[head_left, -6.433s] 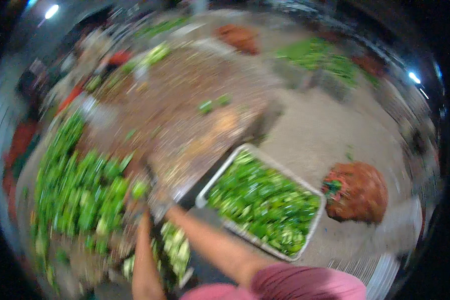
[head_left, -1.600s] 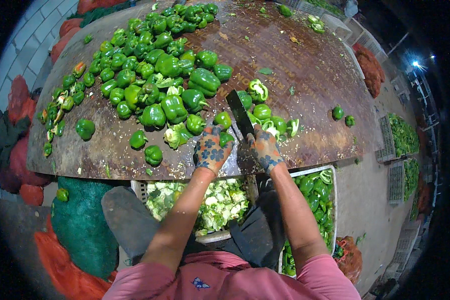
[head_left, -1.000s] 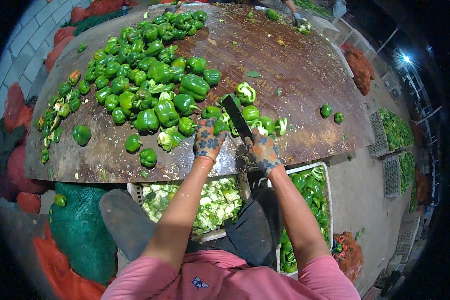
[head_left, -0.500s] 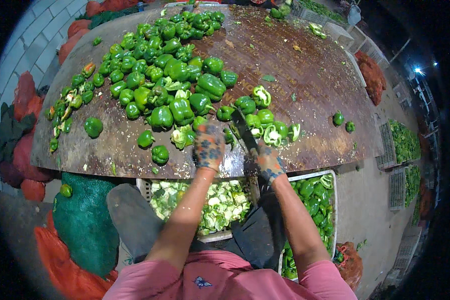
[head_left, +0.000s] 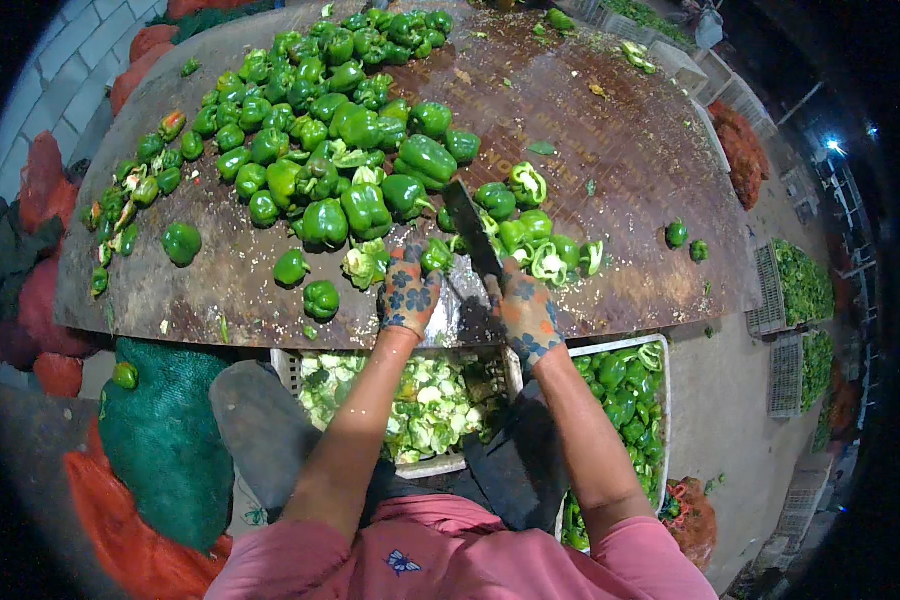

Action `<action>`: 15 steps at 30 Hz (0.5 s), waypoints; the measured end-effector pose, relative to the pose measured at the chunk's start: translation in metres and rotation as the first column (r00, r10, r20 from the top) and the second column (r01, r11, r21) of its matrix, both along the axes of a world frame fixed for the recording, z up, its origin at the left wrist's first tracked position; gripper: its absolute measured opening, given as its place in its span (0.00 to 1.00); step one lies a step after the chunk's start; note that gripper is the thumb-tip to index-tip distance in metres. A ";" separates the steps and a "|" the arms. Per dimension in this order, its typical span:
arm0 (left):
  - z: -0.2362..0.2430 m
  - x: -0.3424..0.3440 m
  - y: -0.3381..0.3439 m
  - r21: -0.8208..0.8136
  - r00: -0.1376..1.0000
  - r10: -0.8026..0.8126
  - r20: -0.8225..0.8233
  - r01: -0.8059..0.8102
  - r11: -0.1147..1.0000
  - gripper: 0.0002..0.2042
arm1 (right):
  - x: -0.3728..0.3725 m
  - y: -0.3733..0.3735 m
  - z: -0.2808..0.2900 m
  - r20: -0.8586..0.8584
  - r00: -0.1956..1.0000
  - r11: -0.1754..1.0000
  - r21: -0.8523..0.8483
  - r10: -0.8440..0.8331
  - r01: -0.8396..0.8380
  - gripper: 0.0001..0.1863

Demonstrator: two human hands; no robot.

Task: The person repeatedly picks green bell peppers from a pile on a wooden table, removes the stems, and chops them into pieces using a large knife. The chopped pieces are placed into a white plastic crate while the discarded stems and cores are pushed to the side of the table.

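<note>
Green pepper (head_left: 436, 256), pinched steady by the gloved left hand (head_left: 408, 295) beside the cleaver (head_left: 473, 232), which the right hand (head_left: 526, 314) grips closed.

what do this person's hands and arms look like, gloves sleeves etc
Both hands wear matching knit gloves: the left hand and right hand are covered in orange-pink fabric with dark blue flower-like patches. The gloves end at the wrists. The forearms are bare, and short pink sleeves of a pink shirt cover the upper arms. No watch or jewellery shows.
</note>
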State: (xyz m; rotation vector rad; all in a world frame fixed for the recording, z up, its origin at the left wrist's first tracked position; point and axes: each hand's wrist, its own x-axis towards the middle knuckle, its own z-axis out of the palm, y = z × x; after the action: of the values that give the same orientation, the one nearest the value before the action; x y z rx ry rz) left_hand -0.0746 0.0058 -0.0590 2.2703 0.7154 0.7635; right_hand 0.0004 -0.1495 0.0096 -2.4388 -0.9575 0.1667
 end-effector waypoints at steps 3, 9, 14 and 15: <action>0.000 0.001 -0.013 -0.097 1.000 0.007 -0.025 -0.009 0.995 0.16 | -0.003 0.005 -0.047 0.032 0.990 0.949 -0.290 0.135 -0.120 0.13; 0.003 0.001 -0.003 -0.017 1.000 0.012 -0.012 -0.012 1.000 0.13 | 0.016 0.017 -0.022 -0.224 0.973 0.990 -0.119 0.048 -0.076 0.09; 0.010 -0.022 0.008 -0.101 0.999 0.018 0.026 -0.015 0.995 0.13 | 0.035 0.086 0.051 0.056 0.989 0.980 0.141 0.137 -0.144 0.14; 0.016 -0.026 0.007 -0.113 1.000 0.008 0.012 -0.007 0.994 0.11 | 0.054 0.101 0.022 0.122 0.978 0.982 0.062 0.172 -0.180 0.14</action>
State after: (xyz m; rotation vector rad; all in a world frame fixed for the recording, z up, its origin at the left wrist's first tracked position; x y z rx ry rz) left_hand -0.1009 0.0129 -0.0427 2.1601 0.7432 0.7216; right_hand 0.0545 -0.0481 0.0313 -2.3173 -1.2104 0.0505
